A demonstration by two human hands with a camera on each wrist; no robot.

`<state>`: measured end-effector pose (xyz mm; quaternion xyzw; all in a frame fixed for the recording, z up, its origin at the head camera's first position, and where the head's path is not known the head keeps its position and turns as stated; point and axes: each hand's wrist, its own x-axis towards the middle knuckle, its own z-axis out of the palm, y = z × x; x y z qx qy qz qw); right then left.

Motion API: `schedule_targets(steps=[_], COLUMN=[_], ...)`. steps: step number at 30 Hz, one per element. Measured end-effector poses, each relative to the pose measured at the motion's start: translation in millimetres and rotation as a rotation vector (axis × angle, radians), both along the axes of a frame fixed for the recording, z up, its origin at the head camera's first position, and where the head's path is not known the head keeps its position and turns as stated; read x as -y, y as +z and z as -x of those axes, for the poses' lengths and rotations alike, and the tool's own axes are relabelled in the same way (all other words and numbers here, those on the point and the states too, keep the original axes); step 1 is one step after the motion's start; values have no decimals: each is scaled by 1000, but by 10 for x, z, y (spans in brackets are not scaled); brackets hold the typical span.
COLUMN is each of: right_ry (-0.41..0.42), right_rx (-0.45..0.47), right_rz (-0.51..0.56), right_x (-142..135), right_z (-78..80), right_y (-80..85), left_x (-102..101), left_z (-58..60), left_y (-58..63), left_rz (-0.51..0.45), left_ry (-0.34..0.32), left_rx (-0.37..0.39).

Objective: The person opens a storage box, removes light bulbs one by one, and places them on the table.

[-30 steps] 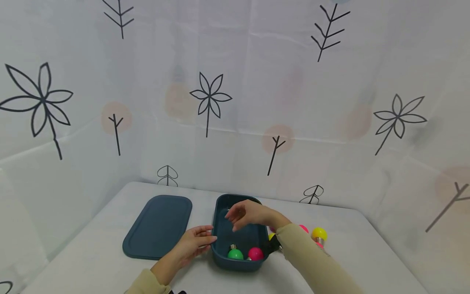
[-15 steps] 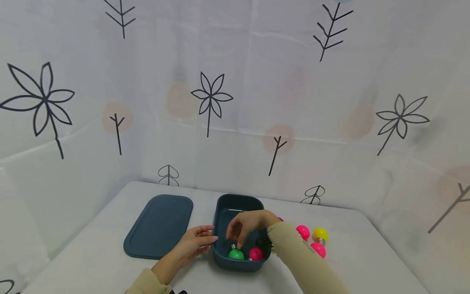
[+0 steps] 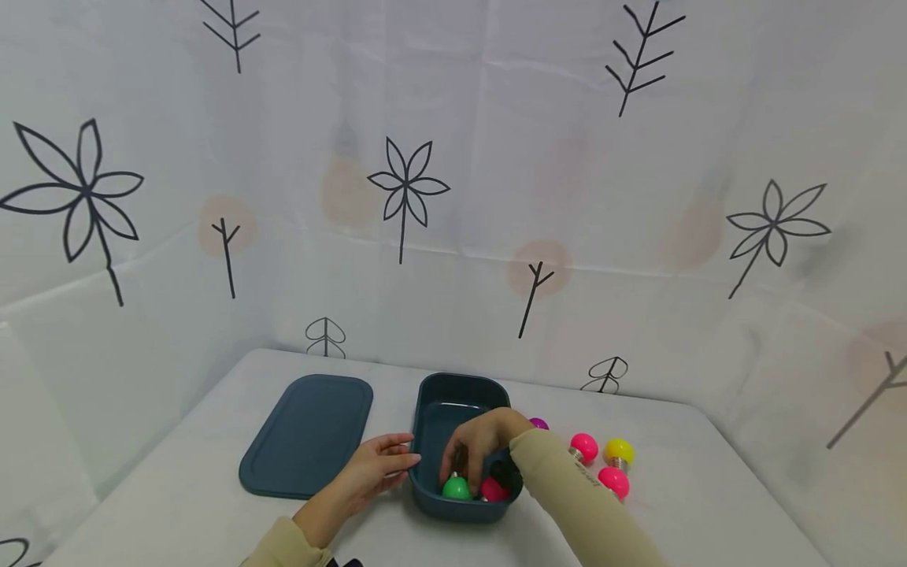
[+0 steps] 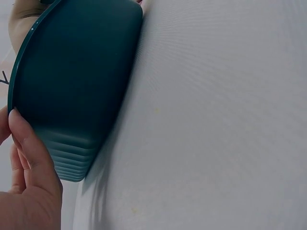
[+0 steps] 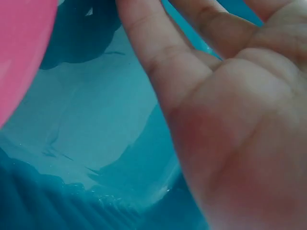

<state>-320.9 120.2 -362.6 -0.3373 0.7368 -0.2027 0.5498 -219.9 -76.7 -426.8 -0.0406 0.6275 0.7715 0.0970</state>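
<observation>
A dark teal plastic box [image 3: 434, 417] stands on the table, its long sides running away from me. My left hand [image 3: 372, 468] is at its left side; in the left wrist view, a finger [image 4: 34, 151] lies along the outer wall, pinching the rim with the thumb. My right hand [image 3: 473, 442] reaches down inside the box, fingers and thumb on either side of a green light bulb [image 3: 457, 488] with a metal screw base. Right beside it lies a pink bulb [image 3: 494, 490], whose round top also shows large in the right wrist view.
On the table right of the box lie two pink bulbs [image 3: 584, 447], a yellow bulb [image 3: 620, 450] and a purple one [image 3: 539, 423] partly hidden by the right arm. A flat teal lid [image 3: 308, 437] lies to the left. A patterned white cloth [image 3: 460, 315] hangs behind.
My right hand has come down from above the middle of the box toward its near end, and its fingers are now around the green bulb. The left hand stays at the rim.
</observation>
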Motion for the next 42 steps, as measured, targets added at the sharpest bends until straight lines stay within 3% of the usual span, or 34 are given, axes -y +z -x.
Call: schedule_targets(steps=[6,22,35,42], right_ry=[3,-30,-151,-311], right_rx=[-37,-121,-271,-395], right_rz=[-16,203,400,483], right_x=[22,-38,-240,-341], right_z=[-29,-142,-388,-482], right_y=[23,151,245,276], left_x=[2,-2,8,0], left_z=[-3,-18,-35,-37], left_y=[7,22,17,31], left_rz=[-7,-2,4,-8], left_ry=[-7,-3,4,-2], left_rx=[-4,-2,7,-2])
